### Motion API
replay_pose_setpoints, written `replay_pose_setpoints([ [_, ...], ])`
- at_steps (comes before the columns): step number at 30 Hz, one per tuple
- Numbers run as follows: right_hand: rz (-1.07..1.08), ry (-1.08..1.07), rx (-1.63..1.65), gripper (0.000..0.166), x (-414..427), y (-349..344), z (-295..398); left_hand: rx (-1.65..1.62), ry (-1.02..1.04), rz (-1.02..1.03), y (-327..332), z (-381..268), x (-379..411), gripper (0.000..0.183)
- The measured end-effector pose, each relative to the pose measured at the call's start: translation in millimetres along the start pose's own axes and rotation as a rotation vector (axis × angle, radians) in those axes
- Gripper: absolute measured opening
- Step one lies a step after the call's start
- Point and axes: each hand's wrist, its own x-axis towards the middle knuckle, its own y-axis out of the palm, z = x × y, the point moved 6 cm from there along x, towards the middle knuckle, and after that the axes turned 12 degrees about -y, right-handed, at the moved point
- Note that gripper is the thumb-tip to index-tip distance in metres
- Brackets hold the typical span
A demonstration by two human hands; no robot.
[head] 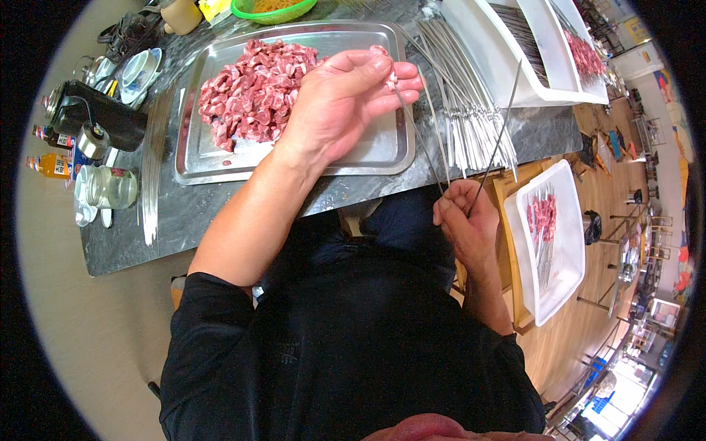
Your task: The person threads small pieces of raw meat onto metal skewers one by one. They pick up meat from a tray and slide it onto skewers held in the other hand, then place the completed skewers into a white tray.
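Observation:
My left hand [345, 102] is over the right part of a steel tray [380, 151], palm partly upturned. Between its thumb and fingers sits a small piece of raw meat [392, 82], touching the upper end of a thin metal skewer [416, 132]. Low at the table's front edge, my right hand [469, 218] grips that skewer at its lower end. More skewers fan out from the same fist, one leaning right [502, 129]. A heap of cut raw meat [256, 91] fills the tray's left and middle, partly covered by my left hand and forearm.
Bare metal skewers [469, 116] lie right of the tray, more [153, 182] on the left. A white divided bin [496, 55] holds skewers and meat. Another white bin [571, 242] at lower right contains meat skewers [542, 220]. A glass jar [113, 187] and bottles stand left.

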Motion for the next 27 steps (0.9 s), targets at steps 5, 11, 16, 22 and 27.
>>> replay_pose_setpoints([
  [5,-0.009,0.014,0.017,0.014,6,3,-3,-0.041,-0.011,0.015,-1,0,0,0.017],
  [11,-0.010,0.003,0.021,0.013,11,9,6,-0.036,-0.025,-0.016,2,3,-1,0.016],
  [16,-0.012,0.061,-0.025,0.011,9,8,5,-0.008,0.008,-0.026,2,0,-2,0.015],
  [22,-0.021,0.032,0.010,0.011,7,7,5,0.026,0.027,-0.015,5,1,-3,0.017],
  [27,-0.013,0.020,-0.027,0.011,10,9,12,-0.011,0.035,-0.007,5,-9,-7,0.028],
])
